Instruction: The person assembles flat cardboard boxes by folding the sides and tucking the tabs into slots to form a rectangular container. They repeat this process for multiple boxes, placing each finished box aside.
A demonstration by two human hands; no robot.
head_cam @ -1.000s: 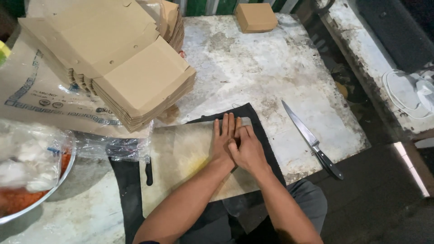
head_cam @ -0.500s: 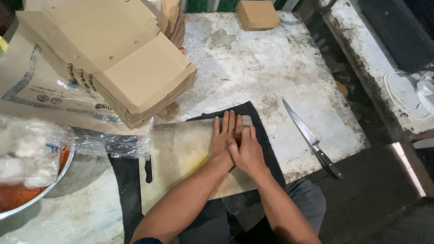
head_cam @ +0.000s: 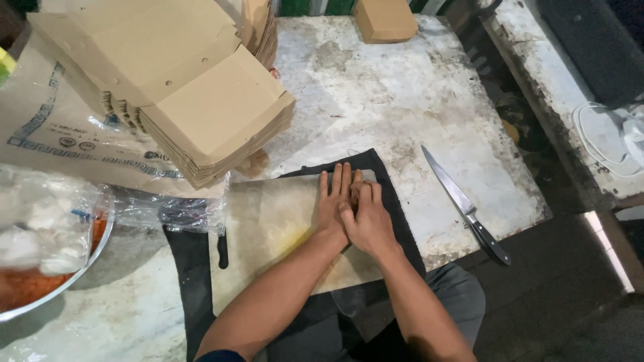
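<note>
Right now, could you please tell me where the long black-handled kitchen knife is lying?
In the head view, the long black-handled kitchen knife lies on the worn white tabletop, right of the right hand, untouched.

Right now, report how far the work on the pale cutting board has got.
Done: the pale rectangular cutting board lies on a black cloth. In hand: left hand and right hand press flat on it, side by side. Left: the black-handled knife lies unused; the stack of flat brown cardboard boxes remains unfolded.
</note>
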